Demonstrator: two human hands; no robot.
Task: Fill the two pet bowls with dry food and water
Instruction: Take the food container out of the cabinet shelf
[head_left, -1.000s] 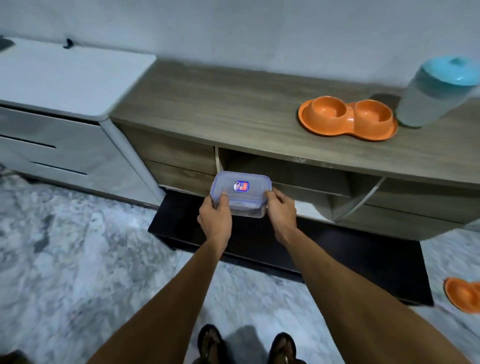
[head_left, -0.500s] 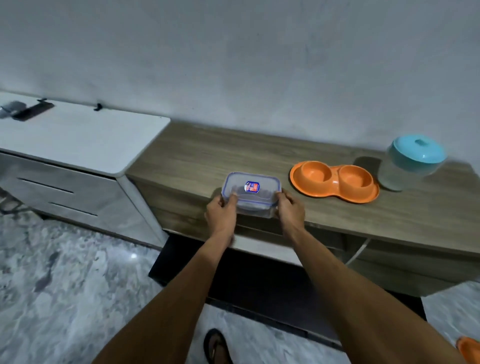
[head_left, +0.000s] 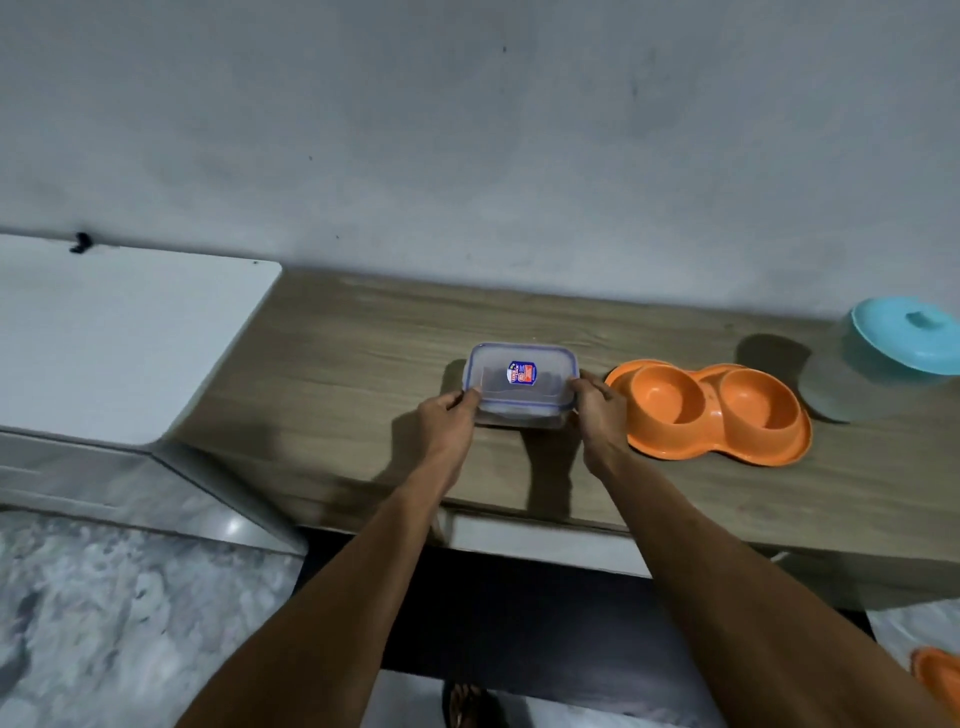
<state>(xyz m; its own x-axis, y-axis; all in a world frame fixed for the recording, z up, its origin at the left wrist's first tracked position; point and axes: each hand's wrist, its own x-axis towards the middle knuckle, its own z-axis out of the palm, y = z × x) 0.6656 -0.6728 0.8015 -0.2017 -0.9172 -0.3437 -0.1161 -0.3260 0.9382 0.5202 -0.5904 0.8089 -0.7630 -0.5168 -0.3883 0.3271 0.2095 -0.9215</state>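
A clear plastic container with a blue-rimmed lid and a small sticker rests on the wooden counter. My left hand grips its left side and my right hand grips its right side. Just to the right lies an orange double pet bowl, both of its cups empty. Further right stands a translucent jug with a turquoise lid, partly cut off by the frame edge. The container's contents cannot be made out through the lid.
A white cabinet top adjoins the counter on the left. A grey wall runs behind. Below the counter are a dark shelf opening and a marbled floor. Another orange object lies on the floor at the lower right.
Both hands lifted the container from below the counter's edge up onto the counter top, beside the orange bowl. The view has tilted upward toward the wall.
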